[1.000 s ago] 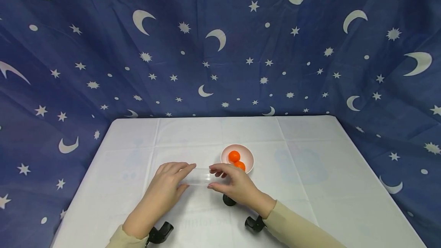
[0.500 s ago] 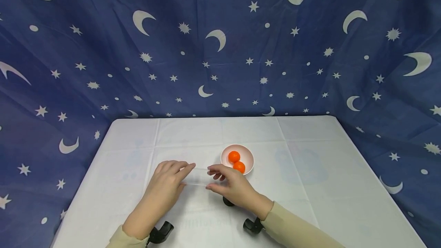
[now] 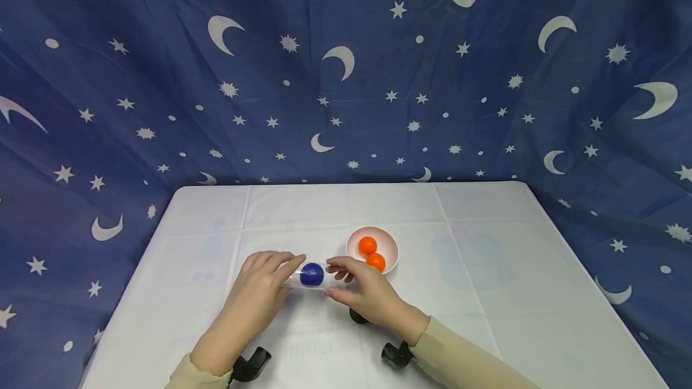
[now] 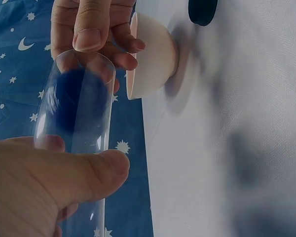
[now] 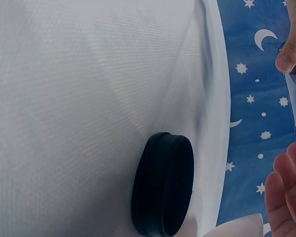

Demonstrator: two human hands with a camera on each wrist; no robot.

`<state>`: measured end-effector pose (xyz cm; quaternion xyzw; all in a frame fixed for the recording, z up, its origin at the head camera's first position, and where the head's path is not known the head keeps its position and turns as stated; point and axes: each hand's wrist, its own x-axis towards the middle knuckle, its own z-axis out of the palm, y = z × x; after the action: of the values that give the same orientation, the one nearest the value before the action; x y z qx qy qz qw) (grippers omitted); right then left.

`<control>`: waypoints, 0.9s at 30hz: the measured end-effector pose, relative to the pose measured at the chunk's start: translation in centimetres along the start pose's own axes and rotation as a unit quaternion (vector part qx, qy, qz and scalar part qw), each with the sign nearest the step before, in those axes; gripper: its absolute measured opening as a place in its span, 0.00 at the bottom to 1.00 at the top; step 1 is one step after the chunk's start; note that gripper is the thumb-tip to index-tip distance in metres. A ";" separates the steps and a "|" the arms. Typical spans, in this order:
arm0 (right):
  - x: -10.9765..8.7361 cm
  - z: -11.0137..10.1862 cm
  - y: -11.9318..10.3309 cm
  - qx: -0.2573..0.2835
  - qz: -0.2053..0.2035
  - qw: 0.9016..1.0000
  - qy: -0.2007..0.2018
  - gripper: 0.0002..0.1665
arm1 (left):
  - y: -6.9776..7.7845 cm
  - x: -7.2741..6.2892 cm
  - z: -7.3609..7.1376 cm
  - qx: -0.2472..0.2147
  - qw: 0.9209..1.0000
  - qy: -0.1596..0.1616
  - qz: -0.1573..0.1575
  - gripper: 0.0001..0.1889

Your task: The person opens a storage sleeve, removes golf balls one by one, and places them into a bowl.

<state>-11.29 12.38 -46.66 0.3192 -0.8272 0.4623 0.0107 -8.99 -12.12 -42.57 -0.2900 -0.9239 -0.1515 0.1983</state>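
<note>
A clear tube (image 3: pixel 294 278) lies sideways in my left hand (image 3: pixel 262 284), whose fingers and thumb grip it near its left end. Inside the tube, a dark blue ball (image 3: pixel 312 274) sits toward the right end; in the left wrist view the same ball (image 4: pixel 80 101) looks blurred. My right hand (image 3: pixel 367 290) is cupped around the tube's right end, thumb on the near side and fingers on the far side. Whether its fingertips touch the rim I cannot tell. In the right wrist view, thumb and fingers (image 5: pixel 283 192) stand well apart.
A pale pink bowl (image 3: pixel 393 260) with two orange balls (image 3: pixel 367 245) stands just beyond my right hand. A round black cap-like piece (image 5: pixel 163 187) rests on the white-covered table (image 3: pixel 486 317) below that hand. A blue starry curtain (image 3: pixel 346 107) hangs behind the table.
The blue ball, out of sight in both earlier frames, now shows inside the tube between my hands. My right hand has shifted very slightly left; my left hand has barely moved.
</note>
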 end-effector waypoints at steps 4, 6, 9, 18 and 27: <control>-0.1 0.0 0.0 -0.001 -0.004 1.000 0.007 0.32 | 0.0 0.0 -0.1 0.003 1.000 -0.001 0.001 0.34; -0.1 0.0 0.0 -0.005 -0.003 1.000 0.007 0.32 | -0.1 -0.1 -0.1 0.004 1.000 -0.001 0.001 0.34; -0.2 -0.2 0.0 -0.012 0.000 1.000 0.009 0.32 | -0.1 -0.1 -0.1 0.001 1.000 0.001 -0.004 0.34; -0.3 -1.7 0.6 -0.020 -0.034 0.998 0.056 0.26 | -0.2 -0.3 0.2 -0.028 0.999 0.002 -0.020 0.34; -0.4 -3.5 2.3 -0.087 -0.025 0.988 0.128 0.25 | -0.3 -0.4 0.1 -0.028 0.999 0.001 -0.022 0.34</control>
<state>-13.21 16.12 -46.49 0.2756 -0.8480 0.4251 0.1558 -8.91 -12.48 -42.89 -0.2752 -0.9251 -0.1823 0.1874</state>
